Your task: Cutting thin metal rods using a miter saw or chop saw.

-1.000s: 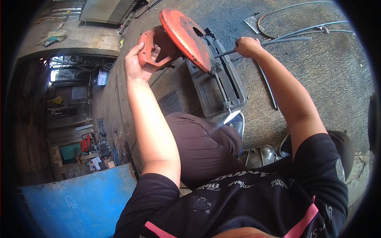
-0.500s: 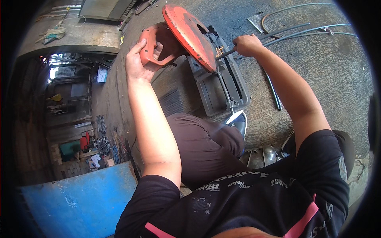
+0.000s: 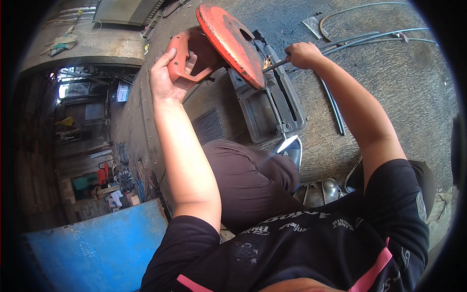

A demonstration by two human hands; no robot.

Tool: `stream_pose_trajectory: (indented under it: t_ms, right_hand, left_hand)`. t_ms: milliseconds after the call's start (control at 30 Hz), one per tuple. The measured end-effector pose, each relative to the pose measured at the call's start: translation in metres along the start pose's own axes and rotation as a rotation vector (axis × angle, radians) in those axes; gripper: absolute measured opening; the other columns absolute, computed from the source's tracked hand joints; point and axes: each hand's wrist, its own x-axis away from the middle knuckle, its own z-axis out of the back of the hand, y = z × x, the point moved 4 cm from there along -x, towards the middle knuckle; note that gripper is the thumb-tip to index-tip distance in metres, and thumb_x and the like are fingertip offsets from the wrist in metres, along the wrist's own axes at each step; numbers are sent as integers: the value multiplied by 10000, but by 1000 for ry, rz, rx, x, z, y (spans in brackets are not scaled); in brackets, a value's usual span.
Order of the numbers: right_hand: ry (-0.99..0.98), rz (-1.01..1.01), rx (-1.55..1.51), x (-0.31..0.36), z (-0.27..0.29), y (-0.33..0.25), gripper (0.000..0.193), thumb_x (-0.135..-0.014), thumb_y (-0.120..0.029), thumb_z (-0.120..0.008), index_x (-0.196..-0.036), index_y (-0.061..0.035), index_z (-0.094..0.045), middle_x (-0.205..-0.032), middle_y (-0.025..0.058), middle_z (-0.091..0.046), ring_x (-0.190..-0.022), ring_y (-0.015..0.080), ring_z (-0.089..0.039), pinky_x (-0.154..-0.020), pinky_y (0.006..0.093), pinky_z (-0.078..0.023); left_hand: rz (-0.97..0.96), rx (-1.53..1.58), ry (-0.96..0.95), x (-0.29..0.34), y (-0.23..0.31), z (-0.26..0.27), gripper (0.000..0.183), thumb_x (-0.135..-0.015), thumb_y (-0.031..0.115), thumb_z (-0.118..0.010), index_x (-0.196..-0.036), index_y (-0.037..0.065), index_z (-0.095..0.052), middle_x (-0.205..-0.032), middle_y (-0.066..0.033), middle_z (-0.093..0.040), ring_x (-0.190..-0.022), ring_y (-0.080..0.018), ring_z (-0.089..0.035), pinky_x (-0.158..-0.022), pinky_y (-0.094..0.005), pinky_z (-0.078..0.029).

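My left hand is wrapped round the orange handle of a chop saw, whose round orange blade guard shows worn edges. The saw rests on a dark grey base with a screw clamp along it. My right hand is closed round a thin dark metal rod, its end against the right side of the guard. Small sparks glow where rod and guard meet. The guard hides the cutting disc.
Long bent rods lie on the concrete floor to the right, with a short dark rod nearer. At lower left stands a blue panel. My shoe is close to the saw base. Dark scraps and wires lie left.
The saw handle and my left hand have shifted very slightly left. My right hand keeps its grip on the rod, and sparks show in both frames.
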Motion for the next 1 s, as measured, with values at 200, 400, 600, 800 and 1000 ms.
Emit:
stream_pose_trajectory:
  t_ms: [200, 400, 600, 800, 1000]
  right_hand:
    - [-7, -11, 9, 1, 0, -1, 283, -887, -314, -553, -1092, -151, -659, -1054, 90, -682, -1057, 259, -621, -970, 443, -416]
    - [-14, -14, 7, 2, 0, -1, 279, -884, -313, -554, -1076, -144, -664, -1048, 88, -684, -1048, 258, -624, -934, 422, -433]
    - [11, -5, 18, 3, 2, -3, 281, -886, -324, -554, -1064, -138, -666, -1045, 90, -685, -1044, 257, -626, -934, 415, -434]
    - [4, -9, 17, 2, 1, -3, 279, -889, -327, -551, -1064, -143, -667, -1045, 90, -685, -1041, 260, -627, -928, 418, -439]
    - [3, -6, 18, 1, 1, -2, 269, -897, -329, -546, -1055, -148, -669, -1037, 84, -686, -1036, 257, -627, -915, 412, -443]
  left_hand:
    - [44, 29, -25, 3, 0, 0, 393, -879, 153, -571, -1230, 41, -436, -1075, -150, -519, -952, -265, -572, -858, -537, -515]
    - [29, 33, -41, -2, -1, 0, 400, -878, 160, -575, -1233, 37, -439, -1066, -146, -519, -960, -267, -571, -858, -534, -513]
    - [48, 35, -36, 1, -2, 2, 400, -876, 153, -575, -1226, 21, -434, -1063, -150, -519, -955, -268, -570, -864, -488, -521]
    - [11, -4, 17, 0, -1, 0, 446, -887, 184, -548, -1277, -14, -461, -1176, -179, -547, -1052, -319, -564, -950, -481, -481]
    - [26, -2, 27, 6, -1, -4, 450, -886, 181, -549, -1279, -19, -457, -1186, -176, -547, -1045, -313, -570, -942, -460, -495]
